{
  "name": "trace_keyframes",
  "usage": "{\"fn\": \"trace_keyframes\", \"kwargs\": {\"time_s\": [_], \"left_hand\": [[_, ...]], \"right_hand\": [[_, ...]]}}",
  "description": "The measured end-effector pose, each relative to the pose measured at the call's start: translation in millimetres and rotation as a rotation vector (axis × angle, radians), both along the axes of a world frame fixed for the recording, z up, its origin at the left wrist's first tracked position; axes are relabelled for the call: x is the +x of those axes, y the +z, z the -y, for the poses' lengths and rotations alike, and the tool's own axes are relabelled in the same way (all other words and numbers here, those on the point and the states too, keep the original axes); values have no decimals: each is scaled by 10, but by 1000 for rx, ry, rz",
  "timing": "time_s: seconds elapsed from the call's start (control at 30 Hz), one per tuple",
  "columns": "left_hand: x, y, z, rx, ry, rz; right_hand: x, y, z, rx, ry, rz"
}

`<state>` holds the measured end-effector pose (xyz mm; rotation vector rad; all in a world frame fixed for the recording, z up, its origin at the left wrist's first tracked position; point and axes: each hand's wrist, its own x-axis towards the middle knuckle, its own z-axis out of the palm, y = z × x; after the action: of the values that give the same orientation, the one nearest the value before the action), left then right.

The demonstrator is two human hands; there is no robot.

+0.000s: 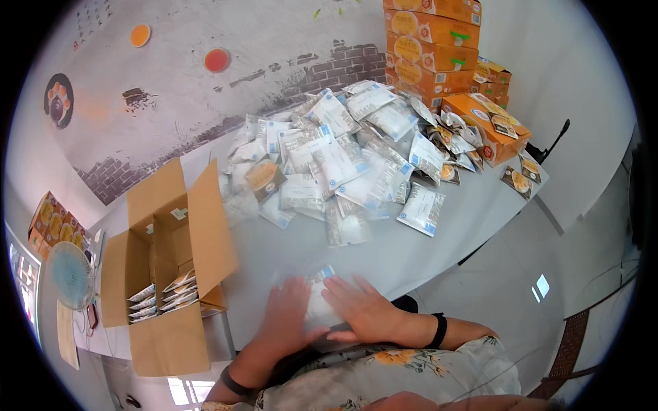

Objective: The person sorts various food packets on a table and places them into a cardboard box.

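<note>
A white and grey sealed packet [317, 303] with a blue corner lies on the table's near edge in front of me. My left hand [286, 314], slightly blurred, rests flat along its left side. On its right side, my right hand [362, 311] lies palm down with fingers spread, the fingertips over the packet. Between them the hands hide the packet's side edges. Neither hand is closed around it. Beyond my hands a large heap of similar packets [334, 159] covers the table, and one packet [421, 209] lies at the heap's right front.
An open cardboard box [213, 241] with a divider stands left, packets [177, 295] stacked in both compartments. Orange cartons [432, 51] are piled at the back; another orange carton [493, 128] lies right of the heap. A fan [69, 275] stands far left. Brown packets [516, 181] lie near the right corner.
</note>
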<state>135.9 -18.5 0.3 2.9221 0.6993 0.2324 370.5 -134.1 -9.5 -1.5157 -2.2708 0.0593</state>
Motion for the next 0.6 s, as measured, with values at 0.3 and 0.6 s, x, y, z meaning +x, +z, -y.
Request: {"fn": "trace_keyframes", "kwargs": {"time_s": [0.3, 0.6], "left_hand": [[23, -54, -67, -43, -47, 71], [16, -45, -103, -75, -73, 108]], "right_hand": [[-81, 2, -316, -66, 22, -39], [-111, -39, -339, -49, 21, -44]]}}
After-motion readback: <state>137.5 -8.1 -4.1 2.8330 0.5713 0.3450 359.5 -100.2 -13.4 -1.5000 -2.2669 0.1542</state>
